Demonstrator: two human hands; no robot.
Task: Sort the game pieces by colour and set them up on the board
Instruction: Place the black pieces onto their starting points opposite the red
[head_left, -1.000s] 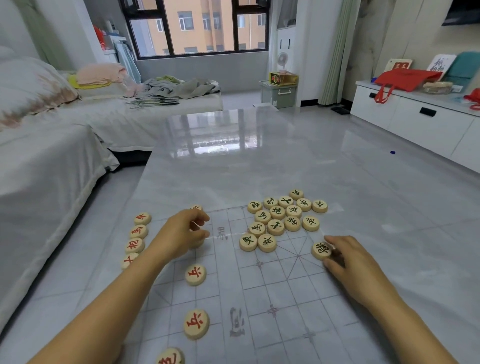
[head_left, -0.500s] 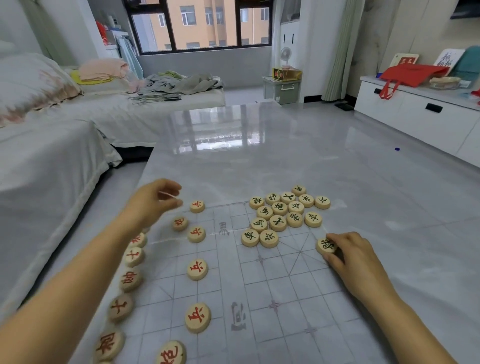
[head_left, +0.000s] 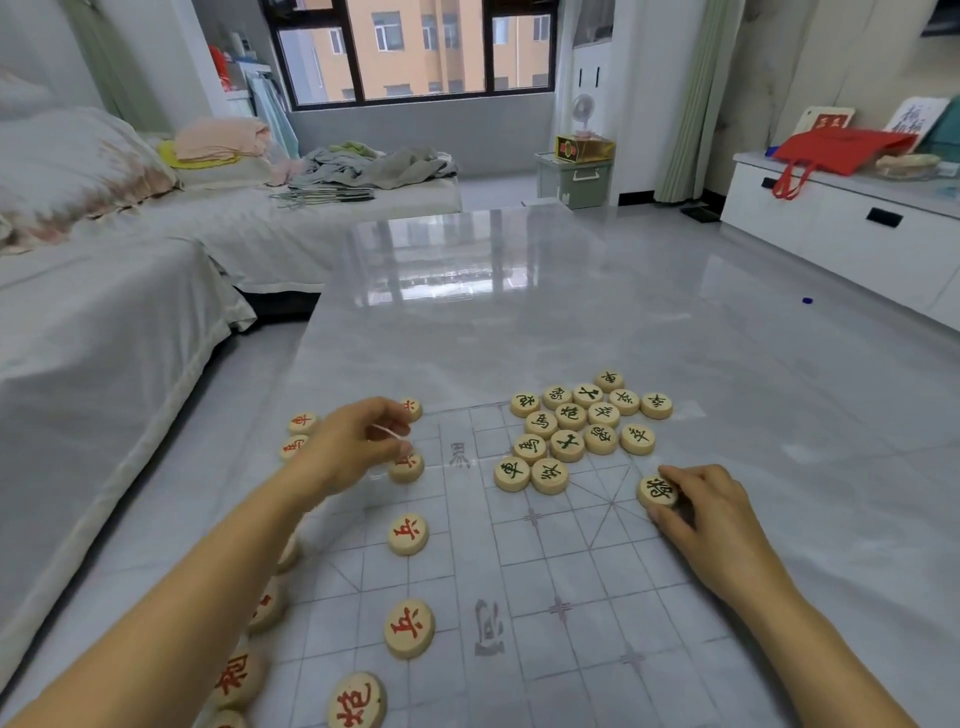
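Left hand (head_left: 353, 447) curled, right hand (head_left: 711, 512) flat, palm-down

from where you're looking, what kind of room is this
Most likely a living room in a flat. A sofa under a white cover stands on the left, a low white cabinet on the right, and the xiangqi board lies on a glossy grey coffee table. Apartment blocks show through the window.

bare forearms (head_left: 197, 597), no sleeves
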